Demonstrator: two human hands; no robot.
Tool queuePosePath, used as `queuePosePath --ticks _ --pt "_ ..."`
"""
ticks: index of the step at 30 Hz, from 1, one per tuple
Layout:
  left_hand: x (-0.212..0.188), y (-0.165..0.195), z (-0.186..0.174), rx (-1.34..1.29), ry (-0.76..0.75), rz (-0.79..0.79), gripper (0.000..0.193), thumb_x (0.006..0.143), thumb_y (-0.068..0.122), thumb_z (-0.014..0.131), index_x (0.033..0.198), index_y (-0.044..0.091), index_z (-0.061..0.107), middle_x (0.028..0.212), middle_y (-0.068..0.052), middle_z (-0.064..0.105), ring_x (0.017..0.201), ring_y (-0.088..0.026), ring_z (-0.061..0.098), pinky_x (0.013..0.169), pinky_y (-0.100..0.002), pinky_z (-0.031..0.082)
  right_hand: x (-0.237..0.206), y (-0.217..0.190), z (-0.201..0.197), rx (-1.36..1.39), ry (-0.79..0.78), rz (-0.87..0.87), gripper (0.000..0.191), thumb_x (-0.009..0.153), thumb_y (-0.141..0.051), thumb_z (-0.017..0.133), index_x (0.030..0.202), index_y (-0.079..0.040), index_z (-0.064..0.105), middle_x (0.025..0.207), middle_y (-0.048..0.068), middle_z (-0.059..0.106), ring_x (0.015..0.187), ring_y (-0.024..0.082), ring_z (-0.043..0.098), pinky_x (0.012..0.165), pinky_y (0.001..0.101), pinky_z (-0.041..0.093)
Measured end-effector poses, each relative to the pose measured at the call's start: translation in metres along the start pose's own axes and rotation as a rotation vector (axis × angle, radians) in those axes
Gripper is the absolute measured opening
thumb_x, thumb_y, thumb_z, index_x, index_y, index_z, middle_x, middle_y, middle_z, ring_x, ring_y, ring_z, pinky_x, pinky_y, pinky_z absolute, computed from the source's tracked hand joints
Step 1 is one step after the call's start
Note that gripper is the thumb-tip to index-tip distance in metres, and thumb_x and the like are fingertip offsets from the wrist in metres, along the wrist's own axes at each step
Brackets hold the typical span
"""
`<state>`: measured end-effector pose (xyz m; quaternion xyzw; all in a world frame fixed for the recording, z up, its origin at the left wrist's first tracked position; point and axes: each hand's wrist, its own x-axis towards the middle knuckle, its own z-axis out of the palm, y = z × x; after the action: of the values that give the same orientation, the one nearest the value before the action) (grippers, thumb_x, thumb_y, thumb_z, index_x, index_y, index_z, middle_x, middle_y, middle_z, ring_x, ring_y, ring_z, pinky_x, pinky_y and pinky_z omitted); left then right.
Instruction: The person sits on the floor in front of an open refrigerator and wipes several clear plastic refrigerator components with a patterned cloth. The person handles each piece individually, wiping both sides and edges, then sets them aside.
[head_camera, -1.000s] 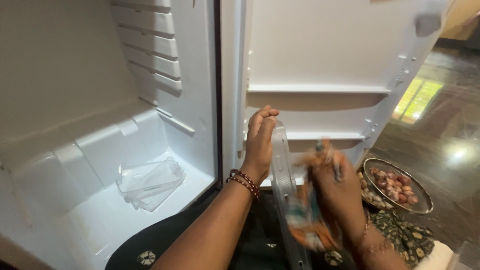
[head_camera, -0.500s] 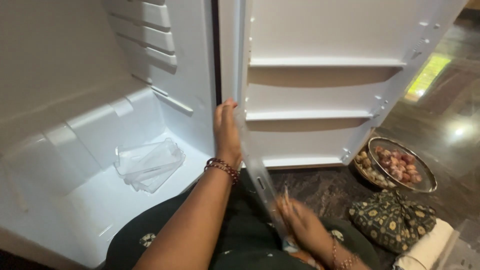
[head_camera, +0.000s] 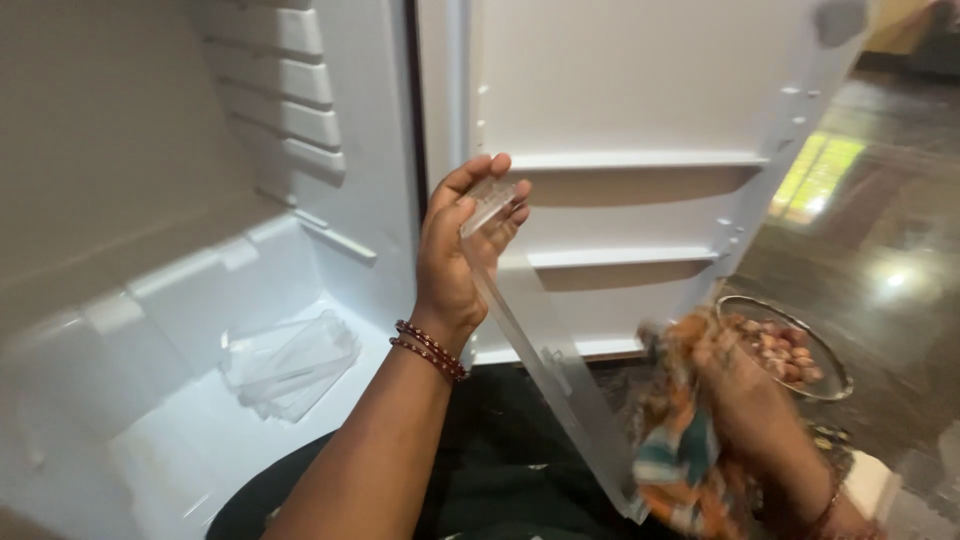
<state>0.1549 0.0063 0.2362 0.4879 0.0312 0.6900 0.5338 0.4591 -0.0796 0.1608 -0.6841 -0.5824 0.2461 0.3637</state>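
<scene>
My left hand (head_camera: 462, 250) grips the top end of a long clear plastic fridge shelf strip (head_camera: 545, 350), held upright and slanting down to the right in front of the open fridge door (head_camera: 640, 90). A beaded bracelet sits on that wrist. My right hand (head_camera: 745, 400), blurred with motion, holds a striped orange and teal cloth (head_camera: 680, 450) against the lower end of the strip.
The empty white fridge interior (head_camera: 150, 250) lies to the left, with several clear plastic pieces (head_camera: 290, 362) stacked on its floor. A round metal bowl of small reddish onions (head_camera: 785, 345) rests on the dark glossy floor at right. Door shelves (head_camera: 640, 160) are bare.
My left hand has lifted the strip's top end higher and shifted its grip. My right hand with the cloth has moved up and to the right along the strip's lower end.
</scene>
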Motion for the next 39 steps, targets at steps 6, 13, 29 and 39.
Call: queuePosePath --ticks 6,13,29,39 --pt "-0.005 -0.02 0.046 -0.089 -0.111 -0.15 0.056 0.102 0.026 0.041 0.15 -0.003 0.039 0.147 -0.018 0.051 0.13 -0.026 0.058 0.11 -0.039 0.052 -0.002 -0.095 -0.039 0.056 0.787 -0.849 0.042 0.118 -0.025 0.039 0.149 0.003 0.038 0.125 0.017 0.055 0.103 0.024 0.057 0.098 0.0416 0.053" --pt "-0.009 -0.022 0.053 -0.184 -0.174 -0.316 0.06 0.103 0.028 0.038 0.154 -0.005 0.039 0.146 -0.021 0.053 0.13 -0.029 0.056 0.107 -0.038 0.053 -0.011 -0.125 0.087 0.095 0.572 -1.087 0.097 0.106 -0.073 0.006 0.162 0.005 0.019 0.167 0.03 0.025 0.158 0.045 0.024 0.132 0.0546 0.021" --pt "-0.009 -0.035 -0.001 -0.189 0.001 -0.329 0.063 0.095 0.035 0.05 0.147 -0.001 0.047 0.146 -0.019 0.056 0.127 -0.027 0.061 0.107 -0.04 0.053 -0.023 0.18 0.121 -0.668 0.124 -1.093 0.078 0.1 -0.072 0.026 0.141 -0.008 0.046 0.163 0.026 0.021 0.157 0.039 0.008 0.124 0.0545 0.006" --pt "-0.008 -0.025 0.037 -0.177 -0.181 -0.308 0.067 0.096 0.033 0.051 0.152 -0.002 0.041 0.152 -0.021 0.05 0.136 -0.028 0.054 0.113 -0.04 0.049 0.012 -0.028 0.088 -0.588 0.349 -1.108 0.083 0.102 -0.064 0.007 0.161 -0.009 0.025 0.17 0.018 0.011 0.159 0.035 0.0 0.121 0.0632 -0.011"
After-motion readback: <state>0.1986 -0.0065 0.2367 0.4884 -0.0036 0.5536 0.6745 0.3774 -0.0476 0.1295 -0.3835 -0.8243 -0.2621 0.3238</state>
